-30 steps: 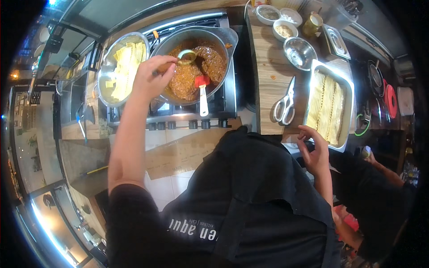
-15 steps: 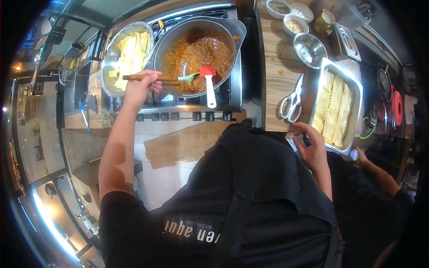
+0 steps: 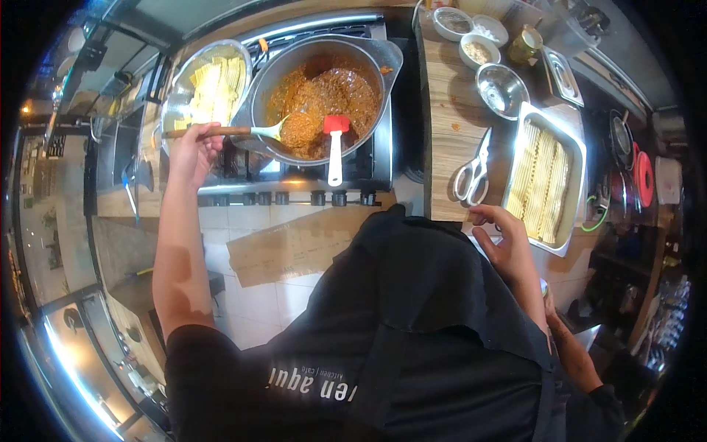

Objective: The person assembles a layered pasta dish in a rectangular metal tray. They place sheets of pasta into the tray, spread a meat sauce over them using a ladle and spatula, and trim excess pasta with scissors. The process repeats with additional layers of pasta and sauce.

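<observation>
- Pot (image 3: 324, 88) on the stove (image 3: 294, 188), spatula (image 3: 335, 147) resting in it.
- Bowl (image 3: 210, 85) left of the pot.
- Counter (image 3: 449, 132) right of the stove.
- Scissors (image 3: 471, 173) on the counter, left of the tray (image 3: 545, 180).
- Small bowls (image 3: 475, 37) behind the tray.

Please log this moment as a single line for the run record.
left hand: grips wooden-handled ladle full of meat sauce over pot | right hand: at counter edge by baking tray of pasta sheets | scissors: untouched

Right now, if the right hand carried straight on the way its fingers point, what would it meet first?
The right hand points up toward the counter; the near rim of the metal baking tray seems first, though the scissors lie close beside that line and depth is unclear.
</observation>
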The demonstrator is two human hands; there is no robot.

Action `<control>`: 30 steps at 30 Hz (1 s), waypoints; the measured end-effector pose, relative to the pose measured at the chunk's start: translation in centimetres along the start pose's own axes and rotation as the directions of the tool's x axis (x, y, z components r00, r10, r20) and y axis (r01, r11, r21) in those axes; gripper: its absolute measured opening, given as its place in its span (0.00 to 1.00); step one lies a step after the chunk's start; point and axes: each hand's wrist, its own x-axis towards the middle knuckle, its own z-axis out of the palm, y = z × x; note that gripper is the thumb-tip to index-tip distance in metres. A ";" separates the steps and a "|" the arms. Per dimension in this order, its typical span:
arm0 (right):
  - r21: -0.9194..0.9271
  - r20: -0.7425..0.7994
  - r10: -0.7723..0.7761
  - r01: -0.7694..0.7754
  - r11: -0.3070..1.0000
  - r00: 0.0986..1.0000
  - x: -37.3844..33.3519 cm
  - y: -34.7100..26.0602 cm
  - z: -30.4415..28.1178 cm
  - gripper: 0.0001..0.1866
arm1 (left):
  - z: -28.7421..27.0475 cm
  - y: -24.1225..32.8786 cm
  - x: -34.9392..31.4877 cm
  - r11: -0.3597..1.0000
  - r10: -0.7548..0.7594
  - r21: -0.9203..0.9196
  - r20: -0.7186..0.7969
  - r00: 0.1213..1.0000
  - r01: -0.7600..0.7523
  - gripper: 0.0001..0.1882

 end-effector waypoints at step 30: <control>0.311 -0.897 0.412 -0.433 0.846 0.161 -17.6 24.5 -10.5 0.13 | 48.7 -2.3 -14.7 0.846 0.249 0.052 0.841 0.480 -0.530 0.12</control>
